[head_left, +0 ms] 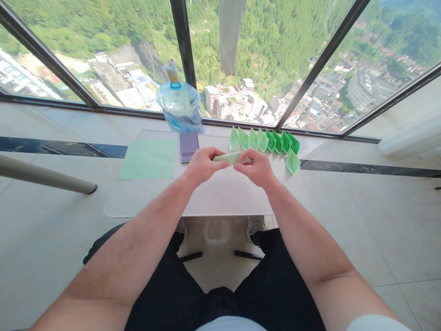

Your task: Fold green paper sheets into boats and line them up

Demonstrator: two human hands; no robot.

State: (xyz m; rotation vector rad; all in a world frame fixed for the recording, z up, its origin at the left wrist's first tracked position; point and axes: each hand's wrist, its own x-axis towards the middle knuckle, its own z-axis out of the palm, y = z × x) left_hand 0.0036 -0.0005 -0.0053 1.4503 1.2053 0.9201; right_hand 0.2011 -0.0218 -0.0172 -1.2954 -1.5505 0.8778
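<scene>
Between my two hands is a folded piece of pale green paper, held over the middle of the small white table. My left hand pinches its left end between thumb and fingers. At the other end, my right hand grips it with thumb and fingertips. Fingers hide parts of the folds. Behind and right of my right hand stands a row of several folded green paper boats, from pale to deep green. One more pale green paper boat sits in front of the row's right end.
Light green paper sheets lie flat at the table's left. A phone lies beside them. Behind it, a large clear water bottle stands by the window. A grey pole juts in at left.
</scene>
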